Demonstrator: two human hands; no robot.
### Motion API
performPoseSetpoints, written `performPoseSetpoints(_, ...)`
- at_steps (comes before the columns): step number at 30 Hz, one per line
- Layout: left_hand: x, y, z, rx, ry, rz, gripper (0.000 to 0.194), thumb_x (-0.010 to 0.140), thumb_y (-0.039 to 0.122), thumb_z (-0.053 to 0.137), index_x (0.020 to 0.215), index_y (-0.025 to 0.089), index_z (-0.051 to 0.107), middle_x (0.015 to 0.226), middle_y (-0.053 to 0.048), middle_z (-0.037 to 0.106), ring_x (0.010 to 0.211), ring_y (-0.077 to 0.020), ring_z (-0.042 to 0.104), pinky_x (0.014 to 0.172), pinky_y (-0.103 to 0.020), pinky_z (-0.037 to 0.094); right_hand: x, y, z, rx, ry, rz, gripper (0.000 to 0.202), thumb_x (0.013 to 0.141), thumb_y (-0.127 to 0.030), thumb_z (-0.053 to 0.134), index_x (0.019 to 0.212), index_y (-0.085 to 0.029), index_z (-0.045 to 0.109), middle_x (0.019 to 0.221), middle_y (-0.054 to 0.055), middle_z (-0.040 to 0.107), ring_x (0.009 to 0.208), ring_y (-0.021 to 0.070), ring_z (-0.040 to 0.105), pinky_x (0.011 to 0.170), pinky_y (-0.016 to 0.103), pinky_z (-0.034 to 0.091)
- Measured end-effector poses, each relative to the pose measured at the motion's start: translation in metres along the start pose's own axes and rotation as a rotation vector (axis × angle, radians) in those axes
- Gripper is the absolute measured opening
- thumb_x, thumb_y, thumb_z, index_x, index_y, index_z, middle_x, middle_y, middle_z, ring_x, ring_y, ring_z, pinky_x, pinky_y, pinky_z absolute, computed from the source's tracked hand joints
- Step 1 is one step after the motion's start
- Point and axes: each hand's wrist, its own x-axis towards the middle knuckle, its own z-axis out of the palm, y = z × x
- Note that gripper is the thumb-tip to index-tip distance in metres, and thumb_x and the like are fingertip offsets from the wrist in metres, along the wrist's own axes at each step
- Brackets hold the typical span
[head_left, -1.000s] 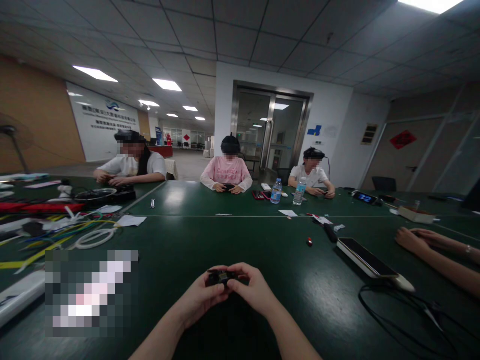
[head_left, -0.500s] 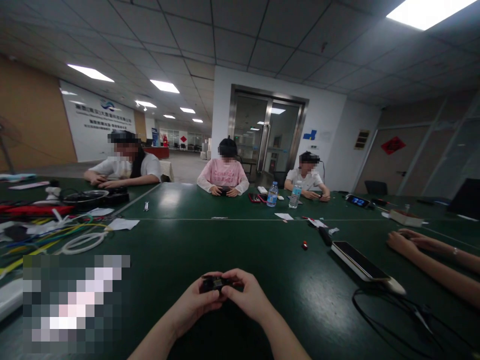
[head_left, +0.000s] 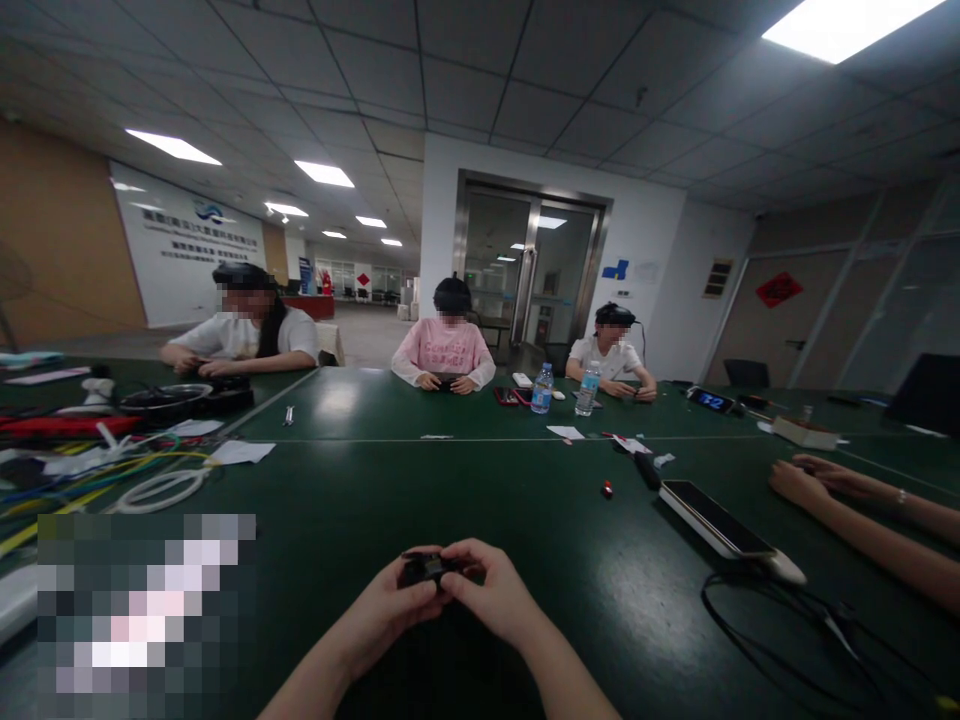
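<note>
A black device (head_left: pixel 430 569) lies between the fingers (head_left: pixel 457 588). The left hand (head_left: pixel 394 597) and right hand (head_left: pixel 491 583) grip it together.

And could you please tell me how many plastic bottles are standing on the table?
2. One bottle stands on the far part of the green table, and a second bottle stands just to its right. Another could be hidden behind something.

The part (head_left: pixel 428 566) is small and black, longer from left to right, with a greyish patch near its middle. It sits near, at centre, held between left hand (head_left: pixel 391 600) and right hand (head_left: pixel 491 585), partly covered.
</note>
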Motion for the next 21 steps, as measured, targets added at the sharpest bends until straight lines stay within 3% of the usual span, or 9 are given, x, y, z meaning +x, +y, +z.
performPoseSetpoints(6, 0.001, -0.001, 0.001, 0.017, 0.025, 0.004, 0.042, 0.065, 0.017, 0.071, 0.104, 0.018, 0.056, 0.102, -0.006, 0.060, 0.091, -0.0195, 0.060, 0.087, -0.036, 0.042, -0.003, -0.009, -0.001, -0.019, 0.044, -0.066, 0.024, 0.068, -0.022, 0.066, 0.092, -0.024, 0.064, 0.113, 0.004, 0.055, 0.106, 0.0201, 0.052, 0.091, 0.036, 0.040)
performPoseSetpoints(21, 0.001, -0.003, 0.003, 0.011, 0.004, 0.044, 0.040, 0.065, 0.016, 0.071, 0.102, 0.019, 0.056, 0.102, -0.006, 0.059, 0.090, -0.0179, 0.059, 0.089, -0.037, 0.042, -0.002, -0.009, 0.000, -0.016, 0.026, -0.106, 0.025, 0.068, -0.015, 0.064, 0.091, -0.024, 0.066, 0.107, 0.004, 0.057, 0.103, 0.0185, 0.054, 0.093, 0.034, 0.039)
